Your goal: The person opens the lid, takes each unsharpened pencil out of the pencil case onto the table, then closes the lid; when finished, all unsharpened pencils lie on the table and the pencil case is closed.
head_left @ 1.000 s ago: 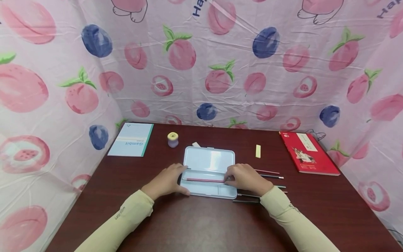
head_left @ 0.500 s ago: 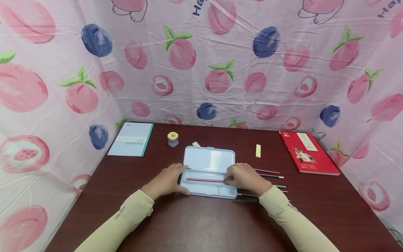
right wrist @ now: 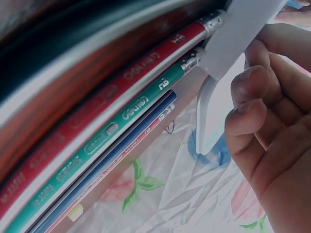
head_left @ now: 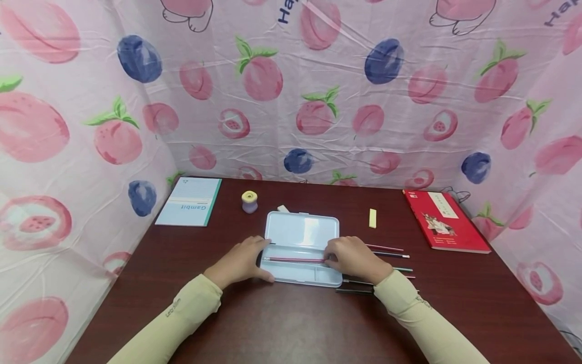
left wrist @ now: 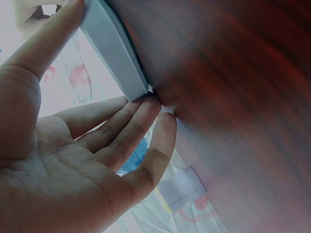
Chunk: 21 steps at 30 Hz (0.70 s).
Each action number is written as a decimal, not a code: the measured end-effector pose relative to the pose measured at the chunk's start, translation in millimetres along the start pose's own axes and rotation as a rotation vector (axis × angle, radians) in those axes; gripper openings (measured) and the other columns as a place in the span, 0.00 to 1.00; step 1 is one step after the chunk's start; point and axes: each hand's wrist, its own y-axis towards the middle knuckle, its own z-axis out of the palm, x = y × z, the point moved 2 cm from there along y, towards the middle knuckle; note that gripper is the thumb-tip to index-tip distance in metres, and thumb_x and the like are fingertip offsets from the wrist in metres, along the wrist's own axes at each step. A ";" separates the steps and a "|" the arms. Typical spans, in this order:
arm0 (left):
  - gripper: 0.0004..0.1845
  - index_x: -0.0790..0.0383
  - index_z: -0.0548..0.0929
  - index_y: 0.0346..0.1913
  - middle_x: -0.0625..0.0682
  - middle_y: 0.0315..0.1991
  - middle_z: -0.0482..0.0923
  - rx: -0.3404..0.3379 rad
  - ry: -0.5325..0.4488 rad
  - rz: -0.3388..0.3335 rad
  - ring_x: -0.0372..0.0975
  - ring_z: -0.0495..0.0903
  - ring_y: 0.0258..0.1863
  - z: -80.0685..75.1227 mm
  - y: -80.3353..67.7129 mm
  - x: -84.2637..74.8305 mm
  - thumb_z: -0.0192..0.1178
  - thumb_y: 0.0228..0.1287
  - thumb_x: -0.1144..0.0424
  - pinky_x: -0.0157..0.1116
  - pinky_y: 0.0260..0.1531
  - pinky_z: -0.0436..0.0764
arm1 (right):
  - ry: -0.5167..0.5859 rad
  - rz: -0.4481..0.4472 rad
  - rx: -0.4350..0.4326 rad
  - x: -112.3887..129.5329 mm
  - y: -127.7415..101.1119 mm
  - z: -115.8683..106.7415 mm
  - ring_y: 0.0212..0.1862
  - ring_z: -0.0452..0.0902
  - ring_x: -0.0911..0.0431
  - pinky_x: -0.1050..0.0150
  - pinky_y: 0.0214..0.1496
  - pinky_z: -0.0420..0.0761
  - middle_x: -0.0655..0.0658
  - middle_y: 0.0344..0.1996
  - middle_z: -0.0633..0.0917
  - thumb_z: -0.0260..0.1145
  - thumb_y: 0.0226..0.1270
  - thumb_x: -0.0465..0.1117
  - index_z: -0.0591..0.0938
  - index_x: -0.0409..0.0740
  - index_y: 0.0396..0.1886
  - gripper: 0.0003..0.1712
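Note:
A pale blue pencil case (head_left: 291, 227) lies unfolded on the dark table, lid toward the back. My left hand (head_left: 241, 259) holds its left end, the thumb at the front corner and the fingers at the rear; in the left wrist view the fingers touch the edge of the case (left wrist: 114, 48). A red-striped pencil (head_left: 291, 260) lies lengthwise inside the tray. Its right end disappears under my right hand (head_left: 356, 257), whose thumb and curled fingertips pinch it over the tray. The right wrist view hides that pinch behind the case wall (right wrist: 238, 34).
Several pencils (right wrist: 141, 99) lie right of the case, partly under the right forearm. Behind stand a yellow-topped round container (head_left: 249, 201) and a white eraser (head_left: 283, 208). A yellow strip (head_left: 373, 218), a red book (head_left: 445, 221) and a pale notebook (head_left: 188, 201) lie farther out.

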 end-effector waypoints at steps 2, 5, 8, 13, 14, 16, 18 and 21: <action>0.53 0.63 0.73 0.77 0.59 0.72 0.76 0.002 0.001 -0.001 0.50 0.75 0.67 0.1 0.0 0.0 0.85 0.50 0.44 0.53 0.73 0.76 | -0.005 0.000 -0.017 0.2 -1.6 -1.6 0.30 0.82 0.66 0.65 0.38 0.87 0.54 0.31 0.92 0.82 0.61 0.40 0.94 0.51 0.35 0.05; 0.53 0.62 0.73 0.77 0.59 0.71 0.76 0.001 0.002 -0.001 0.50 0.75 0.66 0.1 -0.2 -0.3 0.85 0.50 0.44 0.53 0.73 0.77 | -0.002 0.003 -0.039 0.2 -4.2 -4.4 0.32 0.84 0.64 0.64 0.40 0.88 0.53 0.32 0.93 0.83 0.60 0.40 0.94 0.50 0.37 0.06; 0.53 0.63 0.73 0.77 0.59 0.71 0.77 0.000 0.002 0.002 0.49 0.76 0.66 0.2 -0.3 -0.7 0.85 0.50 0.44 0.52 0.72 0.77 | 0.003 0.014 -0.056 -1.5 -7.2 -6.7 0.33 0.85 0.63 0.63 0.41 0.89 0.52 0.33 0.93 0.83 0.60 0.40 0.94 0.49 0.38 0.07; 0.53 0.63 0.74 0.77 0.59 0.70 0.77 -0.002 0.002 0.003 0.49 0.76 0.64 0.6 -0.7 -1.3 0.85 0.50 0.44 0.52 0.71 0.78 | -0.008 0.027 -0.094 -9.4 -13.7 -10.1 0.32 0.85 0.63 0.65 0.39 0.88 0.51 0.34 0.94 0.84 0.59 0.40 0.94 0.49 0.38 0.07; 0.53 0.63 0.74 0.77 0.59 0.70 0.77 -0.003 0.003 0.002 0.49 0.76 0.64 0.8 -0.6 -1.4 0.85 0.50 0.44 0.52 0.71 0.78 | -0.017 0.028 -0.103 -11.8 -15.3 -10.8 0.31 0.84 0.63 0.66 0.38 0.87 0.51 0.34 0.93 0.84 0.59 0.40 0.94 0.49 0.37 0.07; 0.53 0.63 0.74 0.77 0.59 0.70 0.77 -0.003 0.004 0.002 0.49 0.76 0.64 0.4 -0.8 -1.9 0.85 0.50 0.44 0.52 0.71 0.78 | -0.032 0.027 -0.126 -17.2 -18.5 -12.7 0.30 0.84 0.64 0.66 0.36 0.86 0.52 0.33 0.93 0.83 0.59 0.40 0.94 0.49 0.36 0.06; 0.53 0.63 0.74 0.77 0.59 0.70 0.77 -0.003 0.002 0.000 0.49 0.76 0.65 0.3 -0.9 -1.8 0.85 0.50 0.44 0.52 0.72 0.77 | -0.042 0.028 -0.146 -23.0 -22.1 -15.2 0.30 0.84 0.63 0.65 0.35 0.86 0.53 0.32 0.92 0.83 0.59 0.39 0.94 0.50 0.35 0.06; 0.53 0.63 0.74 0.77 0.59 0.71 0.77 -0.001 -0.002 -0.002 0.49 0.75 0.66 0.1 -0.8 -1.4 0.85 0.50 0.44 0.52 0.72 0.77 | -0.049 0.040 -0.167 -32.1 -27.8 -19.6 0.31 0.85 0.62 0.61 0.37 0.88 0.53 0.31 0.92 0.83 0.58 0.38 0.93 0.50 0.34 0.06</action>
